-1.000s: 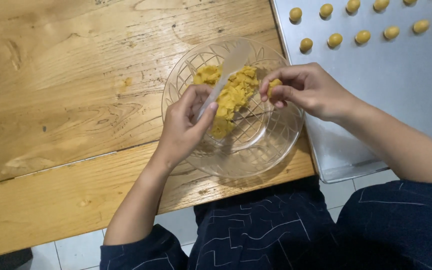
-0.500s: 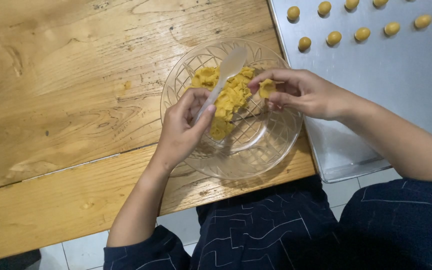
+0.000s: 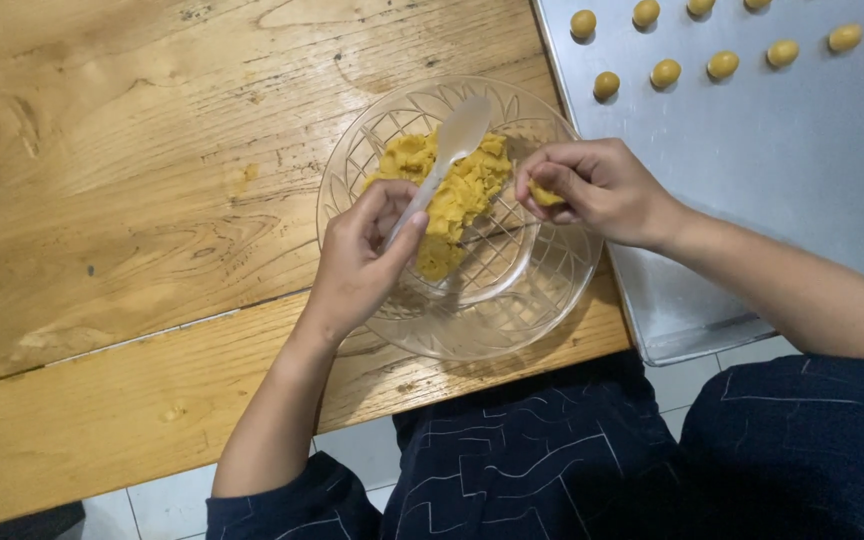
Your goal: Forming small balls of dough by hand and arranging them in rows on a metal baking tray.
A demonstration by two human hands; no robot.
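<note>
The left hand (image 3: 357,265) grips a clear plastic spoon (image 3: 444,160) over the yellow dough (image 3: 457,195) in the glass bowl (image 3: 472,300) on the desk (image 3: 132,180). At three o'clock, the right hand (image 3: 597,190) pinches a dough lump (image 3: 544,196) in its fingers.

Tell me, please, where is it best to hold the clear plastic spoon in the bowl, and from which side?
Probably by the handle's lower end, from the near left, as the left hand holds the spoon. The handle slants down-left out over the glass bowl, clear of the yellow dough; the spoon's head lies over the dough. The right hand pinches a dough piece.
</note>
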